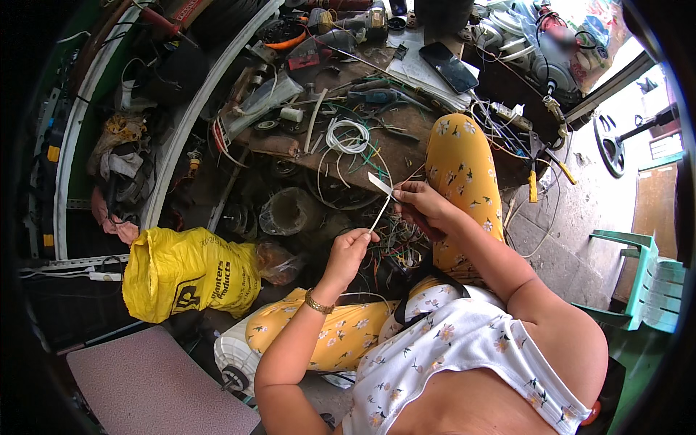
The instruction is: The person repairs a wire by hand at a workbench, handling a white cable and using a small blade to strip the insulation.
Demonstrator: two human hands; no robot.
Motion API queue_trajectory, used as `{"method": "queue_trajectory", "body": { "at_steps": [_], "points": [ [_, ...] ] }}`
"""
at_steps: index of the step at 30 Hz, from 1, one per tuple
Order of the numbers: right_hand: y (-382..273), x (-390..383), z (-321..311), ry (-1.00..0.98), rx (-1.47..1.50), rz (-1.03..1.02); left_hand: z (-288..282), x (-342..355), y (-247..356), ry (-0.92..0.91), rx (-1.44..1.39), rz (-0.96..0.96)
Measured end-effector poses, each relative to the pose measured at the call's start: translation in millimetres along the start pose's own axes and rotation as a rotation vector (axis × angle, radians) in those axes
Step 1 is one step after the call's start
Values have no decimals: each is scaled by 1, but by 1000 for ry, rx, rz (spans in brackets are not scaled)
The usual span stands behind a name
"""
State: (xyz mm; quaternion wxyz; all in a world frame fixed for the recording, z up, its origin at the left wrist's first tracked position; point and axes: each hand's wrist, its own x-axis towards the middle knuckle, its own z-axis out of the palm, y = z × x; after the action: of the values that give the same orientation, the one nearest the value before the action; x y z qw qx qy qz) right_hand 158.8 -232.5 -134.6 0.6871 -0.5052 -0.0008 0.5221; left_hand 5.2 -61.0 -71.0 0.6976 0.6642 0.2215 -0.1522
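My left hand (349,254) pinches the lower end of a thin white wire (381,211), which slants up toward my right hand. In my right hand (422,201) is a knife with a short, pale blade (379,183); the blade points up and left. Blade and wire meet at my right fingertips, and most of the handle is hidden in the palm. Beyond my hands, a loose coil of white wire (348,136) lies on the cluttered wooden bench (402,148).
Pliers with yellow handles (533,185) hang at the bench's right end. A black phone (448,67) rests on papers at the back. At the left stands a yellow sack (188,272), near a clear plastic container (288,210). A green chair (656,283) stands to the right.
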Motion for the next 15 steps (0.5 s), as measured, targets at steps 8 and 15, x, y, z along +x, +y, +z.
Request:
{"method": "queue_trajectory", "body": {
  "at_steps": [8,15],
  "points": [
    [-72,-15,18,-71,-160,-64,-10,24,-7,75,127,60],
    [-117,8,23,-56,-672,-153,-33,26,-10,2,341,-36]
  ]
}}
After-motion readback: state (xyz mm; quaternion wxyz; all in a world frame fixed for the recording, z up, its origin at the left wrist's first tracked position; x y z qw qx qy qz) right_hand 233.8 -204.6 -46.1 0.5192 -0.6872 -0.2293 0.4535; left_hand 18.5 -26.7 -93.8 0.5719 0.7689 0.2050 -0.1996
